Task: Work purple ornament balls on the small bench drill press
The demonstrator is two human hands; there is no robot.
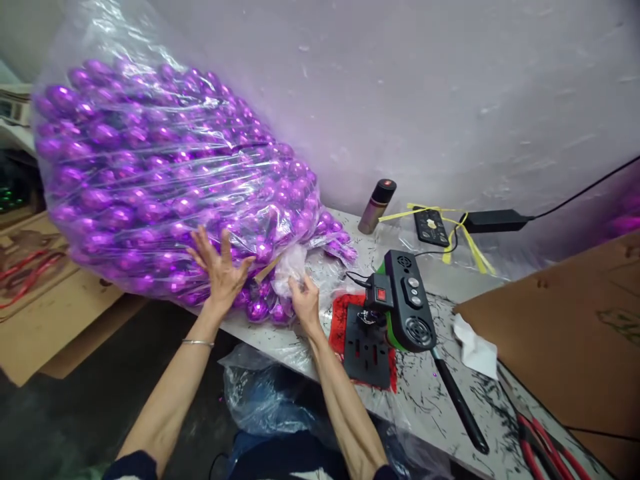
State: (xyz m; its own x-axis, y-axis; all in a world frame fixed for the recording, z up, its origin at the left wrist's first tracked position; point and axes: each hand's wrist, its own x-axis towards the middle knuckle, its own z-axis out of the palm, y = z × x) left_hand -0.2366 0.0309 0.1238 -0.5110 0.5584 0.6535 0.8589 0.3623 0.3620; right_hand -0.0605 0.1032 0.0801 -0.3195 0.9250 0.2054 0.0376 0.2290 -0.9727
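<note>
A large clear plastic bag full of shiny purple balls leans on the left part of the white table. My left hand has its fingers spread against the lower front of the bag and grips nothing. Gathered plastic at the bag's right end is pinched in my right hand. Beside that hand, a few purple balls lie at the bag's lower edge, and more stick out past its right end.
Right of my hands stands a black device with a long handle on a red cloth. Behind it are a bottle, yellow ties and a black adapter. Cardboard, red-handled tools and white tissue lie right.
</note>
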